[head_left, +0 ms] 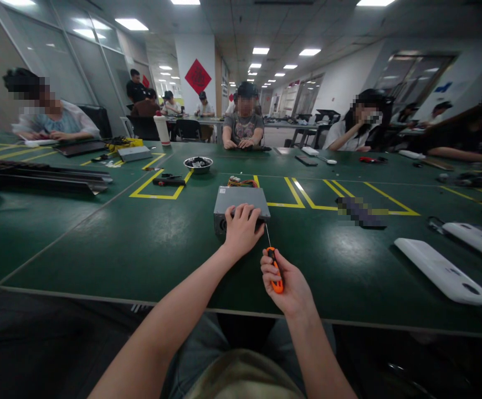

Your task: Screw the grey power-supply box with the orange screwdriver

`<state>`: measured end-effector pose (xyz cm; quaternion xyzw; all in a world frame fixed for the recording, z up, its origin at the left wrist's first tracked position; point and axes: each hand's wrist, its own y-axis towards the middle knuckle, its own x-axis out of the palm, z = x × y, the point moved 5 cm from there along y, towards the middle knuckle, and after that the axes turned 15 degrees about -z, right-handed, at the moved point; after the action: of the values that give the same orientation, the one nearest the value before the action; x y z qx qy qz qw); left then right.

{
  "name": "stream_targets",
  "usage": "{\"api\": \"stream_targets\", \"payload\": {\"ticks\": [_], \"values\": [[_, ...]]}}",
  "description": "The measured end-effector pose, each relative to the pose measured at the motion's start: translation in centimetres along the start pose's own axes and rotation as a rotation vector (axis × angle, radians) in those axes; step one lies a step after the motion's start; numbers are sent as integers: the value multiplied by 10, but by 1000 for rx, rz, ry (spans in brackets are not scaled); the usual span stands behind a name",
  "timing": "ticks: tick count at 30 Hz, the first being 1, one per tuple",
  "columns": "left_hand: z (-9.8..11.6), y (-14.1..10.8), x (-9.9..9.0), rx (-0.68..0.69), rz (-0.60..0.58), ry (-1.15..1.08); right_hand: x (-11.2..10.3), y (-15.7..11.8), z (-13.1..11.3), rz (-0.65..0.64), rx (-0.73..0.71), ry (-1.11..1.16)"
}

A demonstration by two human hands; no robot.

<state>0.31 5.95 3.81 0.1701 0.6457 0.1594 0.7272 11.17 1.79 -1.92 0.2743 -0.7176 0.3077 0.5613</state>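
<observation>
A grey metal computer power supply (pixel 245 195) sits on the green table in front of me, its bundle of coloured wires (pixel 243 182) at the far side. My left hand (pixel 243 230) grips its near edge, with the fingers spread over the top and the thumb at the near face. In my right hand (pixel 285 277) is a screwdriver (pixel 276 270) with an orange and black handle, the fingers wrapped round it. Its thin shaft points up and away, the tip near the supply's near right corner. Whether the tip touches a screw I cannot tell.
Beyond the supply stand a metal bowl (pixel 198 164) of small dark parts and a black tool (pixel 169 181). White devices (pixel 444 271) lie at the right, long metal rails (pixel 58 177) at the left. Yellow tape (pixel 153 195) marks the table. Several people sit around.
</observation>
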Motion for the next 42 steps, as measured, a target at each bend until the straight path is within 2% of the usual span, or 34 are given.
{"api": "stream_targets", "payload": {"ticks": [6, 14, 19, 22, 27, 37, 42], "values": [[0, 0, 1, -1, -1, -15, -2, 1, -5, 17, -49, 13], [1, 0, 1, -23, -7, -23, -2, 1, -2, -30, 37, 53], [2, 0, 0, -19, -12, -15, -1, 2, -3, -4, -48, 12], [2, 0, 0, -21, -7, -17, -2, 2, -3, 1, -38, 48], [2, 0, 0, -25, -4, -28, 0, 2, -3, -97, 33, 128], [2, 0, -1, -30, 0, -36, 0, 4, -3, -203, 70, 142], [2, 0, -1, -22, -1, -32, -3, 6, -2, -108, 45, 93]]}}
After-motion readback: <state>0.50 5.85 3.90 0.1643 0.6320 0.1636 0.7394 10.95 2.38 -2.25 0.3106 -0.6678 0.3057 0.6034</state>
